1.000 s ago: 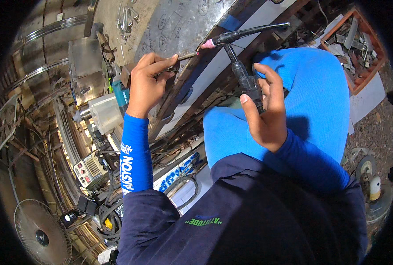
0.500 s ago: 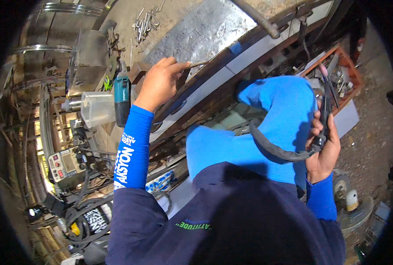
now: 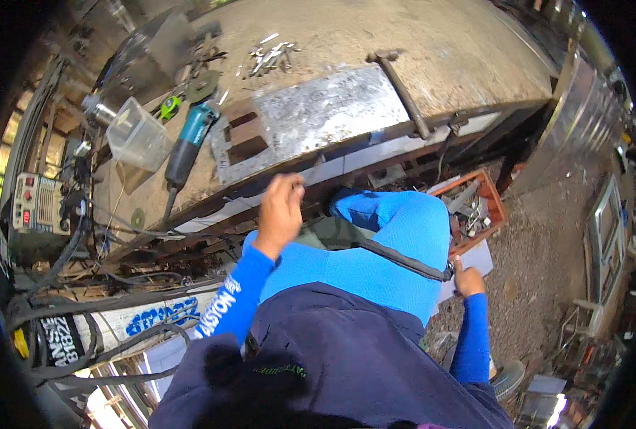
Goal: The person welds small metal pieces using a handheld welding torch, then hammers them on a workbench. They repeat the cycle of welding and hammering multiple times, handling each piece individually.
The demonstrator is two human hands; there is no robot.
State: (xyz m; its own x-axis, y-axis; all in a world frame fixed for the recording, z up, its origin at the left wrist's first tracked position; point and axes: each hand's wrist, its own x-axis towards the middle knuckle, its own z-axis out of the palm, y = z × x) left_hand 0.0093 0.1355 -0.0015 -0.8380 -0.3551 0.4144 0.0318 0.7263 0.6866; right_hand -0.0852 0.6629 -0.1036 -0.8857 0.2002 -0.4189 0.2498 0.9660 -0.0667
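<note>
My left hand (image 3: pixel 281 217) is raised just off the workbench's front edge, with its fingers curled in. Whatever it pinches, if anything, is too small and blurred to make out. Beside my right knee, my right hand (image 3: pixel 469 279) is closed around a welding torch, mostly hidden from view. The torch's dark sleeved cable (image 3: pixel 404 260) runs across my thigh. A grey metal plate (image 3: pixel 336 107) with square cut-outs lies on the bench (image 3: pixel 475 53) beyond my left hand. To its left rests a teal and black angle grinder (image 3: pixel 191 141).
A hammer (image 3: pixel 406 100) lies by the plate's right end. Several small metal pieces (image 3: pixel 274 57), a green tape measure (image 3: pixel 169 108) and a clear plastic container (image 3: pixel 138 136) are on the bench. An orange crate of scrap (image 3: pixel 499 207) stands on the floor. A welding machine (image 3: pixel 41 204) sits at left.
My left hand has drawn back from the plate's edge. My right hand has lowered with the torch, which showed fully before. The view has shifted, so more of the bench and floor appears.
</note>
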